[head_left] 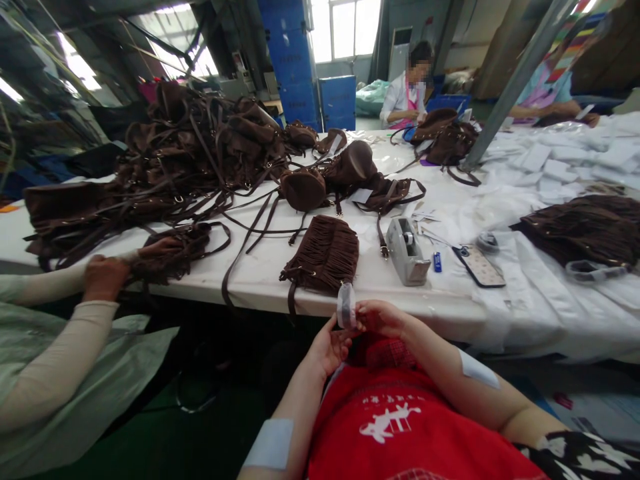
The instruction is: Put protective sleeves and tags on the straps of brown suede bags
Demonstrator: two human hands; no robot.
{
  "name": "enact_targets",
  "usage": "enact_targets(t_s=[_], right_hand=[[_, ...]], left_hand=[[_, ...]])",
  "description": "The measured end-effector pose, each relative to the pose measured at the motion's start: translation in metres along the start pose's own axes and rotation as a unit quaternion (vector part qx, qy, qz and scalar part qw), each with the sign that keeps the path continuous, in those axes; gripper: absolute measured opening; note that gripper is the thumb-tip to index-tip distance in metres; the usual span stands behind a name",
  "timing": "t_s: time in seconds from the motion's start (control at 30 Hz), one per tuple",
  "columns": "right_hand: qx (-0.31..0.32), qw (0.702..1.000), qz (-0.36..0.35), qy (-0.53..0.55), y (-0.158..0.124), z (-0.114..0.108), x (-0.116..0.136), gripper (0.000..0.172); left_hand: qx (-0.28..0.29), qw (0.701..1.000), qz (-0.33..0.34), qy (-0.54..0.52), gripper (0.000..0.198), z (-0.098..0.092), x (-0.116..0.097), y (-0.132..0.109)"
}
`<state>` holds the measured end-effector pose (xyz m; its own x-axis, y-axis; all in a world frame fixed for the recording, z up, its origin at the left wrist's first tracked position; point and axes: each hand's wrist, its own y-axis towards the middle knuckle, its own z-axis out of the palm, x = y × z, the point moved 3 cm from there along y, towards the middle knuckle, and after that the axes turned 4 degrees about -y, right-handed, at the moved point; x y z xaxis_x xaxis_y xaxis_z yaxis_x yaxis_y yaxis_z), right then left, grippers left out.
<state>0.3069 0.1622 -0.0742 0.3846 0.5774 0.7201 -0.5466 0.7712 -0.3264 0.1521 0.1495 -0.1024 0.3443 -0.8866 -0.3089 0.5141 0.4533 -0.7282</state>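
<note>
A roll of clear tape (346, 307) is held up in front of my body, just off the table's front edge. My left hand (330, 345) is closed on its lower left side. From the right, my right hand (383, 317) is closed with its fingertips at the roll's lower right edge. Right behind the roll lies a brown fringed bag (325, 252), its strap hanging over the table edge. A grey tape dispenser (408, 252) stands to the right of the bag.
Brown bags with long straps (200, 147) are heaped at the left. A co-worker's hands (107, 273) work on a bag beside me. A phone (479, 265), a blue small item (437, 262) and white packets (560, 163) lie to the right, near a slanted metal post (520, 80).
</note>
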Motion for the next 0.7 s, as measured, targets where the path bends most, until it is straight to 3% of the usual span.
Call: enact_targets(t_s=[0.17,0.3,0.4,0.5,0.57,0.7], right_hand=[[0.030,0.999,0.023,-0.021,-0.004,-0.002,-0.005,0.024],[-0.052,0.993,0.024,-0.106,-0.008,-0.012,-0.007,0.026],[-0.166,0.943,0.054,-0.283,-0.010,-0.022,-0.012,0.035],[-0.201,0.879,0.047,-0.429,-0.010,-0.022,-0.018,0.045],[-0.189,0.877,0.011,-0.441,-0.008,-0.017,-0.020,0.043],[-0.173,0.901,-0.068,-0.393,-0.001,-0.008,-0.019,0.034]], left_hand=[[-0.020,0.999,-0.013,0.029,0.023,0.001,0.015,0.015],[-0.043,0.995,0.053,0.079,0.021,0.002,0.014,0.011],[-0.033,0.983,0.128,0.125,0.032,0.003,0.005,-0.004],[-0.010,0.969,0.174,0.175,0.032,0.004,-0.001,-0.018],[-0.003,0.959,0.190,0.209,0.032,0.006,-0.001,-0.023],[-0.014,0.938,0.217,0.269,0.035,0.010,0.003,-0.024]])
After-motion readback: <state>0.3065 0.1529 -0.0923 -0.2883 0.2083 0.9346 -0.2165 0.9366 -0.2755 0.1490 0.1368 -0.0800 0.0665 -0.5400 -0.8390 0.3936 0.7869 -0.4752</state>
